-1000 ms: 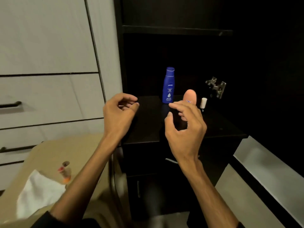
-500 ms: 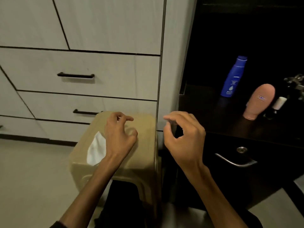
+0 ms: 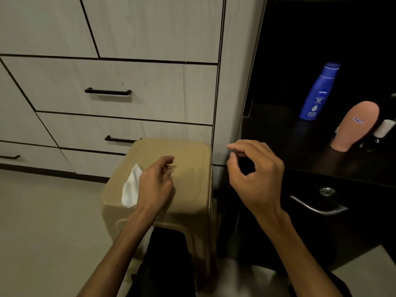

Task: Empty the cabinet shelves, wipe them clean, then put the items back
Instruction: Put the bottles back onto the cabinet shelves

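pale drawer fronts fill the wall behind a tan stool. i see my left hand loosely curled, empty, over the white cloth; right hand curled, empty. blue bottle and pink bottle stand on the dark shelf.

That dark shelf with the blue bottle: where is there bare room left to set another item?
The dark shelf is bare along its left and front, between the cabinet wall and the blue bottle. Its right end is crowded: the pink tube stands close beside a small white-capped bottle. The beige stool also has bare top right of the white cloth.
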